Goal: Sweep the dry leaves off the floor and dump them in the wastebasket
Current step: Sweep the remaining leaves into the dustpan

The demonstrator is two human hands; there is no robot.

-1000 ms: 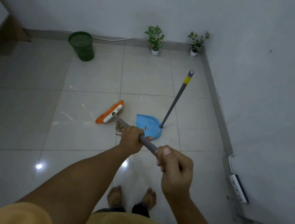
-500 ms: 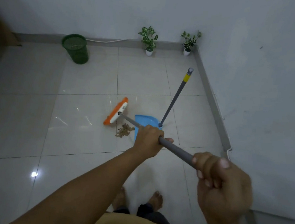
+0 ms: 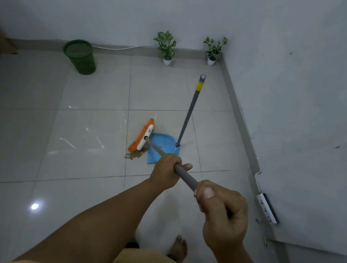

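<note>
- One view only, a wide-angle camera worn on the person's head; no second view shares the scene.
- It faces forward and steeply down, toward the corner where two pale walls meet.
- Nearest, low in the picture, lie the forearms and a bare foot [image 3: 179, 248] directly beneath.
- Mid-distance holds the glossy pale tiled floor [image 3: 83, 144].
- Farthest, against the back wall, stands the green mesh wastebasket [image 3: 80, 57].
- Straight wall edges bow toward the picture's borders.

Broom head [image 3: 141, 136] left of dustpan [image 3: 162, 147], touching.
</note>
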